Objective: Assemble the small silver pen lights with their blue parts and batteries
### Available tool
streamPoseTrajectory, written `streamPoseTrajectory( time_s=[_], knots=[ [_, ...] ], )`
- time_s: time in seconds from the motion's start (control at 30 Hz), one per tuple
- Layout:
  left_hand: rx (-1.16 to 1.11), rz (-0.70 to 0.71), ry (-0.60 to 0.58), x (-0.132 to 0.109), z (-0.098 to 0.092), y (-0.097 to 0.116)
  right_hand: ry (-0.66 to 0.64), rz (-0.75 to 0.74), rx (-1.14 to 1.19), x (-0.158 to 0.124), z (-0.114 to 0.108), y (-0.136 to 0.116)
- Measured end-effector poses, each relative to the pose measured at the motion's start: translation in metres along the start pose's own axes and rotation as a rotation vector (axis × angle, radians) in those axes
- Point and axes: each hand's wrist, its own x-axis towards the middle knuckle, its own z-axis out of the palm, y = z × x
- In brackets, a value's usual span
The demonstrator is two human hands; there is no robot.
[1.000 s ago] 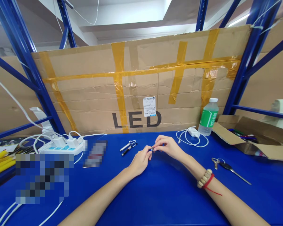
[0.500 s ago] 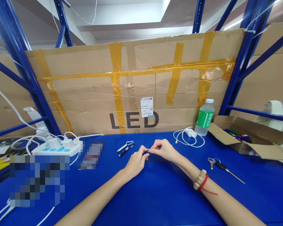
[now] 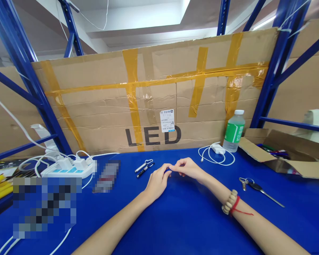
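My left hand (image 3: 157, 180) and my right hand (image 3: 189, 168) meet over the blue table. Their fingertips are pinched close together around a small blue piece (image 3: 168, 169), mostly covered by the fingers, so its kind cannot be made out. The left fingers are bent about it, while the right thumb and forefinger touch at its right end. Just left of the hands lie a silver tube (image 3: 140, 168) and a black pen-like tube (image 3: 142, 173), with a wire loop clip at their upper ends. A beaded bracelet (image 3: 229, 202) with a red cord circles my right wrist.
At right are a keyring with keys (image 3: 244, 182), a coiled white cable with charger (image 3: 217, 148), a water bottle (image 3: 233, 132) and an open cardboard box (image 3: 289, 166). A white power strip (image 3: 69, 172) and cables stand left; a taped cardboard sheet (image 3: 108, 117) walls the back.
The camera has turned slightly, so the scene sits a little further right. My right fingertips have shifted on the blue piece, and less of it shows. Both hands stay together.
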Motion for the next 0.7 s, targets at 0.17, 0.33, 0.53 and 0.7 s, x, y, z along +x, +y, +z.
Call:
streamPoseTrajectory(
  time_s=[0.17, 0.33, 0.53, 0.7],
  knots=[
    [0.045, -0.052, -0.005, -0.0003, 0.0003, 0.001, 0.03, -0.091, -0.041, 0.0023, 0.0013, 0.0012],
    [0.052, -0.072, -0.024, -0.0004, 0.0005, 0.0002, 0.09, -0.174, -0.119, 0.0015, 0.0019, 0.0026],
    [0.081, -0.114, -0.051, 0.0, 0.0001, -0.0019, 0.045, -0.156, -0.126, 0.0015, 0.0023, 0.0025],
    [0.13, -0.123, -0.088, -0.0014, -0.0027, 0.0028, 0.052, -0.143, -0.167, 0.0016, 0.0012, 0.0024]
  ],
)
